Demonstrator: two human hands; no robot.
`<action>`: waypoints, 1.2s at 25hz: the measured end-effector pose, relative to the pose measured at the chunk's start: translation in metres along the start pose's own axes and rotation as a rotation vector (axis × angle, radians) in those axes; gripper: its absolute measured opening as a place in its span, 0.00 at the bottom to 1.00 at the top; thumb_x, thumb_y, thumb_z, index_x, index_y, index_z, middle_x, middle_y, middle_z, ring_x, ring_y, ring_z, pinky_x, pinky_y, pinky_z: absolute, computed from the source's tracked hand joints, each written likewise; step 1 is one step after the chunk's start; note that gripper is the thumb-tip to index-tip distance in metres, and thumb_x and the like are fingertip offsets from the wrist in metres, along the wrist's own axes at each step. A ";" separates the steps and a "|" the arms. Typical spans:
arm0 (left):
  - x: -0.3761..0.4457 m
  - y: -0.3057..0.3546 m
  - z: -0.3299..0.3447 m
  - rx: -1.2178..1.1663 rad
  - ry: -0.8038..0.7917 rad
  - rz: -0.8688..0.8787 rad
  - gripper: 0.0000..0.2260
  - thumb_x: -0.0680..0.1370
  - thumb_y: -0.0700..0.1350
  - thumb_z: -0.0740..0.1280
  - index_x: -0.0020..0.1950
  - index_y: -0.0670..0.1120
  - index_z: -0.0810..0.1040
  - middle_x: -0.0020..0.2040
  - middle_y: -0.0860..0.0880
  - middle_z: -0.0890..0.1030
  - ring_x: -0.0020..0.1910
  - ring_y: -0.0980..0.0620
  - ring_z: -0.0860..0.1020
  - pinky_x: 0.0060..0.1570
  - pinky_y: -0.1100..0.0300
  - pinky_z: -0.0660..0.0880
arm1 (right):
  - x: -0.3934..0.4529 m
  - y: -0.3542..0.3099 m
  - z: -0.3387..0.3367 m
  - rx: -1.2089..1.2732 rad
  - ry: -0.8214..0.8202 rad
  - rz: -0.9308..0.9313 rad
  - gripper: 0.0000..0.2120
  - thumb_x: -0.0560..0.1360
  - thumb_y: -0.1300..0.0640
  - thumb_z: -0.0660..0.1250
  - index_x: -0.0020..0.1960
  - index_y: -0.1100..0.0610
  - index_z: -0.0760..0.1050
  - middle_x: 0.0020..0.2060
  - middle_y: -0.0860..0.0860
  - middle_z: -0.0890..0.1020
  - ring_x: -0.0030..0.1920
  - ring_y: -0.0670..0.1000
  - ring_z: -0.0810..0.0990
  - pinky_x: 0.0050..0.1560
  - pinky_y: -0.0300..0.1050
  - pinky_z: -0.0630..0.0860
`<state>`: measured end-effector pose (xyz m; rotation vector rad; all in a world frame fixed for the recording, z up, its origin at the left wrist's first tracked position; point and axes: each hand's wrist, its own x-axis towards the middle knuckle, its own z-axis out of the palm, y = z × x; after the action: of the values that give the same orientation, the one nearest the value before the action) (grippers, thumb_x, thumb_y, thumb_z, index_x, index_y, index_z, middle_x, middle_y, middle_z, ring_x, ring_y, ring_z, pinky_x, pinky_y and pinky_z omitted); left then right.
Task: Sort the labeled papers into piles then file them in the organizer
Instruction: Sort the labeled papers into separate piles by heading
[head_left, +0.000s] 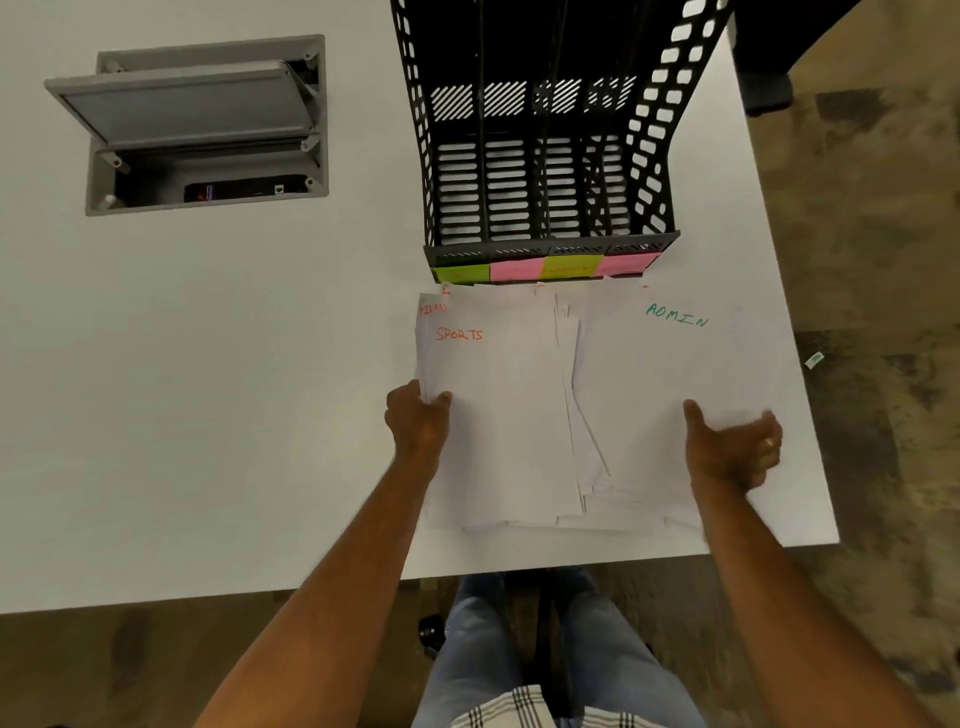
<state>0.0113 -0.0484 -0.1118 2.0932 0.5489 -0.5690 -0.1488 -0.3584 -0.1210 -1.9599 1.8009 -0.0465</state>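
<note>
White table (208, 415), seen from above. Black mesh organizer (545, 156) at the far edge toward the right corner, four slots, each fronted by a green or pink sticky note (517, 268). Loose papers (597, 415) spread between organizer and near edge; top sheets read "SPORTS" (left) and "ADMIN" (right). Left hand (418, 421) pinches the left margin of the SPORTS stack. Right hand (732, 447), fingers loosely spread and gripping nothing, over the ADMIN sheet's right side.
</note>
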 end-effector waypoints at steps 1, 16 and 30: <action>0.000 0.004 0.000 -0.035 -0.034 -0.012 0.16 0.77 0.43 0.72 0.63 0.39 0.77 0.58 0.40 0.82 0.55 0.39 0.82 0.56 0.43 0.82 | 0.007 0.004 -0.003 -0.012 -0.022 0.082 0.48 0.67 0.35 0.74 0.76 0.58 0.58 0.73 0.61 0.64 0.71 0.65 0.64 0.67 0.68 0.66; 0.008 0.019 0.001 -0.130 -0.307 -0.144 0.17 0.85 0.45 0.59 0.74 0.43 0.70 0.67 0.40 0.78 0.62 0.40 0.77 0.62 0.44 0.74 | 0.022 -0.011 0.003 0.455 -0.254 0.138 0.38 0.64 0.46 0.81 0.65 0.56 0.66 0.60 0.54 0.74 0.54 0.55 0.76 0.48 0.46 0.75; 0.000 0.015 0.009 -0.277 -0.343 -0.289 0.20 0.76 0.40 0.74 0.65 0.34 0.77 0.62 0.37 0.82 0.59 0.37 0.80 0.63 0.44 0.76 | -0.080 -0.084 -0.075 -0.119 -0.029 -0.728 0.13 0.78 0.48 0.69 0.55 0.57 0.76 0.41 0.56 0.84 0.34 0.54 0.79 0.39 0.42 0.70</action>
<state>0.0178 -0.0640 -0.1069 1.6210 0.6905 -0.9400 -0.1069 -0.3040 -0.0014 -2.5805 1.0050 -0.1472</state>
